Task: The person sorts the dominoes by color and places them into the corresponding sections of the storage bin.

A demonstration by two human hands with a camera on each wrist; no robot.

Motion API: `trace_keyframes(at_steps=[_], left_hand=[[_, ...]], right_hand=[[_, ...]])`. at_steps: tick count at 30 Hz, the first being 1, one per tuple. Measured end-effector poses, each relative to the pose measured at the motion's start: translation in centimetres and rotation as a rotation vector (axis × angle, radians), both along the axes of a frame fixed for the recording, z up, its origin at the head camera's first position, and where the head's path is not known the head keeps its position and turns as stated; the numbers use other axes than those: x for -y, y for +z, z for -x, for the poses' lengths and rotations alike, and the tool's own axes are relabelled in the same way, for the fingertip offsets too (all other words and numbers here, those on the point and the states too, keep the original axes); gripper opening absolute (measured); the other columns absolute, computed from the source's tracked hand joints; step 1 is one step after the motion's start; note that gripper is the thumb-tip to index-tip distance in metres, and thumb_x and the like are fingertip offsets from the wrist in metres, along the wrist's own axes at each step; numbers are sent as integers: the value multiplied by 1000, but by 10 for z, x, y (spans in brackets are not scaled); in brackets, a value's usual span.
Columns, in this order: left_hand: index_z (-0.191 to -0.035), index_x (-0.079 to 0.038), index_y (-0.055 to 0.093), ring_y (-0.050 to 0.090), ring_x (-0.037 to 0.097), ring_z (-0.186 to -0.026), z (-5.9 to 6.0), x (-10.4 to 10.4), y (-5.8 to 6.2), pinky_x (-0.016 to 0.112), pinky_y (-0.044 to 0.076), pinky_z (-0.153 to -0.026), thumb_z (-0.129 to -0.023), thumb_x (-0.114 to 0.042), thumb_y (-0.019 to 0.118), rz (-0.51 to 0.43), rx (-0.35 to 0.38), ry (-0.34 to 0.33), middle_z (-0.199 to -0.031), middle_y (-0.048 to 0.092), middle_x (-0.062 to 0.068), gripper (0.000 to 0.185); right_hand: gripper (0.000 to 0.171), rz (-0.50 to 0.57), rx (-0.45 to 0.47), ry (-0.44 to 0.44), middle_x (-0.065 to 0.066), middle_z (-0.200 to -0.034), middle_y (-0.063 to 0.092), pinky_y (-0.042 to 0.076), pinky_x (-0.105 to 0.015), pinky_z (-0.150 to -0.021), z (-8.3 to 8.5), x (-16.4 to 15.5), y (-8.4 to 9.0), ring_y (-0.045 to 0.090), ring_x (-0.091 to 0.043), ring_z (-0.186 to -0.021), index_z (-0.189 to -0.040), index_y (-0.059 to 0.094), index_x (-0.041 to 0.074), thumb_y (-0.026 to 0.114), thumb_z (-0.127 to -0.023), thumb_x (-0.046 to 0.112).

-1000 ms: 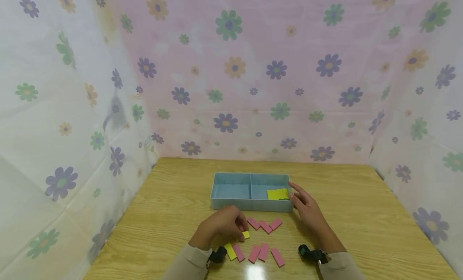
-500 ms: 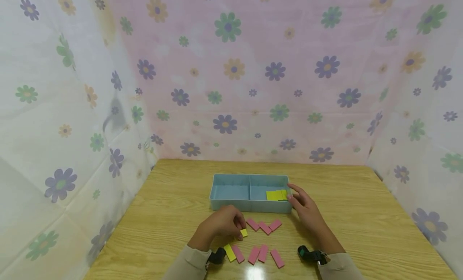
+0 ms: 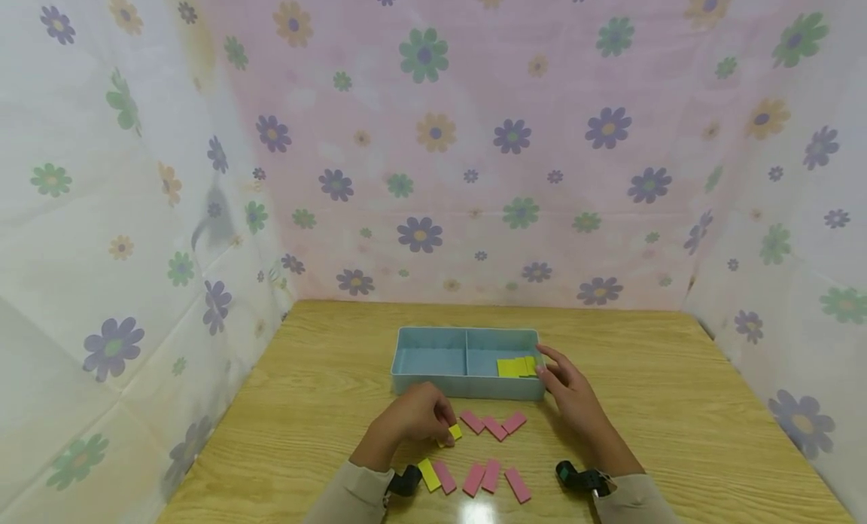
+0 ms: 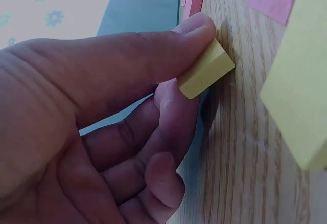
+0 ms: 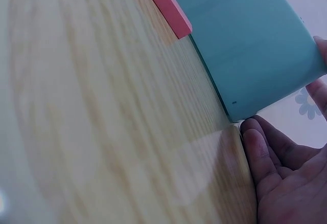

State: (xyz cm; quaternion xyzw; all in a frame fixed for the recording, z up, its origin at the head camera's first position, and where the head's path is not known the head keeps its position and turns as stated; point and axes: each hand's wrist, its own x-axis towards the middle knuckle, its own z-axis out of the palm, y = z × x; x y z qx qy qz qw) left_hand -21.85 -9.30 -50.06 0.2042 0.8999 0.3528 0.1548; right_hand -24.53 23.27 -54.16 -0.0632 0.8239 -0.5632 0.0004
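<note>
My left hand point(image 3: 415, 417) pinches a small yellow block point(image 3: 454, 432) between thumb and fingers, just above the wooden table point(image 3: 325, 403); the left wrist view shows the yellow block point(image 4: 205, 68) held at the thumb tip. My right hand point(image 3: 569, 388) rests with relaxed fingers against the right end of a light-blue two-compartment tray point(image 3: 433, 385). In the right wrist view its fingers point(image 5: 260, 142) touch the tray's corner point(image 5: 255, 45). Several yellow blocks point(image 3: 516, 367) lie in the tray's right compartment; the left compartment looks empty.
Several pink blocks point(image 3: 494, 424) lie on the table in front of the tray, more pink blocks point(image 3: 489, 477) nearer me, with one yellow block point(image 3: 428, 474) beside them. Flowered cloth walls point(image 3: 433, 147) close in the back and both sides.
The left hand has lifted slightly and shifted toward the tray with the yellow block. The right hand stays at the tray's right end.
</note>
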Motion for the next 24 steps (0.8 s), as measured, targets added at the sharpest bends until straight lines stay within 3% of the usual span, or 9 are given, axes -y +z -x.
trace_keyframes(at_steps=[10,16,24], left_hand=[[-80,-16,83,61,4,-65,0,-1,-2,24,53,-59,-75,-18,94,-4,-58,41,-73,72,-12,13],[-82,-18,84,66,8,-70,-1,-5,5,28,56,-60,-80,-19,91,-87,-11,70,-79,75,-10,8],[-83,-22,83,66,5,-77,6,-10,15,28,57,-67,-82,-23,89,-111,-58,88,-79,75,-14,6]], right_hand=[[59,11,3,13,-23,-157,46,47,-58,-111,0,-1,0,48,-40,-143,-161,37,33,52,-106,51],[59,-1,-3,8,-22,-155,49,47,-58,-112,0,0,0,50,-40,-141,-160,39,32,51,-106,52],[58,-4,6,-3,-22,-154,50,45,-59,-113,-1,1,3,51,-39,-141,-160,38,34,51,-106,52]])
